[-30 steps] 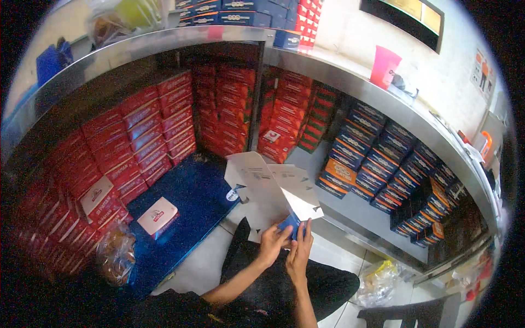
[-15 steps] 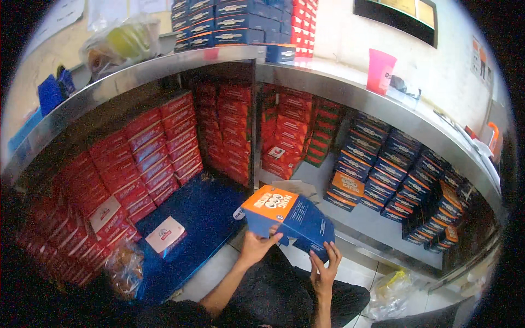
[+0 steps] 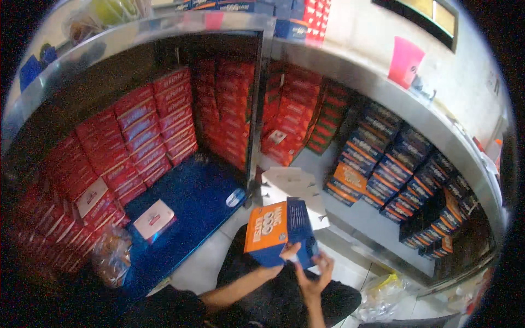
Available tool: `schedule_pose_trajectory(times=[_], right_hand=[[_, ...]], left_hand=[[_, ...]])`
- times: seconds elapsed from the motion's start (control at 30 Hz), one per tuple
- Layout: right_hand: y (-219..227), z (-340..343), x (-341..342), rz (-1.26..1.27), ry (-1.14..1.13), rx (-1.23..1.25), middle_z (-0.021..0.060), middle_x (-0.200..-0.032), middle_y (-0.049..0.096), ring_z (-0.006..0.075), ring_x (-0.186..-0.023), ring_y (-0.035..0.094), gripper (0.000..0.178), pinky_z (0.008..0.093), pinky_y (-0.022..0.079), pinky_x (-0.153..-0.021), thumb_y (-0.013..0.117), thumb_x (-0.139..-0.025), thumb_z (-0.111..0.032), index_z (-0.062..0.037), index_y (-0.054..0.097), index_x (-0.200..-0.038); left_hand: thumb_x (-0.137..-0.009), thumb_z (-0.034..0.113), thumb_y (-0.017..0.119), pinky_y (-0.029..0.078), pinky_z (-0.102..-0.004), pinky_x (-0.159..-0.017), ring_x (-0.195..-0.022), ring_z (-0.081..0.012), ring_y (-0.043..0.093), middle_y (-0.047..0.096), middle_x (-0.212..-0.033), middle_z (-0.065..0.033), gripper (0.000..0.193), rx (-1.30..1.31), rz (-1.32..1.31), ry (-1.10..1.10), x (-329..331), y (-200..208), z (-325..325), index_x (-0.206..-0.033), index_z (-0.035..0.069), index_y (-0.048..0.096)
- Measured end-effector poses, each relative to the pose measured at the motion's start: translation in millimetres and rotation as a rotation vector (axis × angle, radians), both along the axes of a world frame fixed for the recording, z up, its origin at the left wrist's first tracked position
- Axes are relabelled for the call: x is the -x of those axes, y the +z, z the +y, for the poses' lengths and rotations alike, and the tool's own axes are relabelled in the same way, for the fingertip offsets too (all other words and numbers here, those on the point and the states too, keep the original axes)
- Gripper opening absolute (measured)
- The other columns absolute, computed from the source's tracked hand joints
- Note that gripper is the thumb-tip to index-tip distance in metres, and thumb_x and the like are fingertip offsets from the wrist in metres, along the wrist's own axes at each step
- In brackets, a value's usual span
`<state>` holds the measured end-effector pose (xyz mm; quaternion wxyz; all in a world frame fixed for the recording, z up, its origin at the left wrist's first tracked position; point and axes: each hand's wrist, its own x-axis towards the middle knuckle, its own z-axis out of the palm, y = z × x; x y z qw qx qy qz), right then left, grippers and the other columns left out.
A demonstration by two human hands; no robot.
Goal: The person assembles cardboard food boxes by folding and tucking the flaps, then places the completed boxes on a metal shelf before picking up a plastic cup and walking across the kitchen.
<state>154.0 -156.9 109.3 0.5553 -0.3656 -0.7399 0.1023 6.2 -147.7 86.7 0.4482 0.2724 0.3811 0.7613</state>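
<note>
An orange and blue cardboard box (image 3: 268, 229) is held above my lap, its orange face turned up and toward the left. Gripping its near lower edge is my left hand (image 3: 276, 267), with the thumb up by the corner and the other fingers partly hidden by the box. My right hand (image 3: 315, 277) is at the box's right end, fingers bent around a blue flap there and slightly blurred. An unfolded white cardboard blank (image 3: 290, 183) lies just behind the box.
Stacked red boxes (image 3: 131, 126) fill the left shelf, above a blue board (image 3: 191, 205) bearing a pale box (image 3: 155, 220). Dark blue and orange boxes (image 3: 391, 169) stand in the right shelf. A pink cup (image 3: 406, 61) sits on the metal counter, and a plastic bag (image 3: 383, 298) lies on the floor.
The box has turned and come nearer to me, uncovering more of the white blank. My right hand has moved in closer to my left. The view has shifted slightly downward.
</note>
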Motion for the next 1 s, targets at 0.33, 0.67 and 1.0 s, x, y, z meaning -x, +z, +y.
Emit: schedule_pose_trajectory(times=[0.33,0.67,1.0], right_hand=[[17.5,29.8,-21.2,0.037,0.088,0.162,0.0182,-0.113,0.061,0.0314,-0.101,0.059,0.037,0.0389,0.048,-0.085,0.082,-0.065,-0.012,-0.0026,0.068,-0.098],[41.2,25.2,7.3,0.158,0.4,0.331,0.0217,-0.121,0.061,0.0353,-0.119,0.054,0.025,0.0437,0.043,-0.099,0.07,-0.085,-0.018,0.0012,0.063,-0.1],[-9.6,25.9,31.8,-0.078,0.38,-0.119,0.024,-0.112,0.066,0.0418,-0.11,0.06,0.023,0.0512,0.047,-0.095,0.062,-0.091,-0.008,0.0032,0.062,-0.111]], left_hand=[[-0.068,0.034,0.084,0.035,-0.0484,-0.106,-0.127,-0.0302,0.044,0.049,-0.136,-0.011,0.081,0.015,1.239,-0.291,83.5,-94.5,-31.8,-0.135,0.012,0.046],[-0.091,0.025,0.065,0.05,-0.0402,-0.082,-0.093,-0.0221,0.065,0.067,-0.1,-0.0101,0.026,0.079,0.865,-0.117,52.3,-78.7,-49.9,-0.1,0.002,0.063],[-0.095,0.007,0.059,0.054,-0.0277,-0.069,-0.086,-0.0126,0.064,0.064,-0.101,-0.0089,0.018,0.062,0.082,0.017,31.5,-3.5,-31.2,-0.109,-0.002,0.053]])
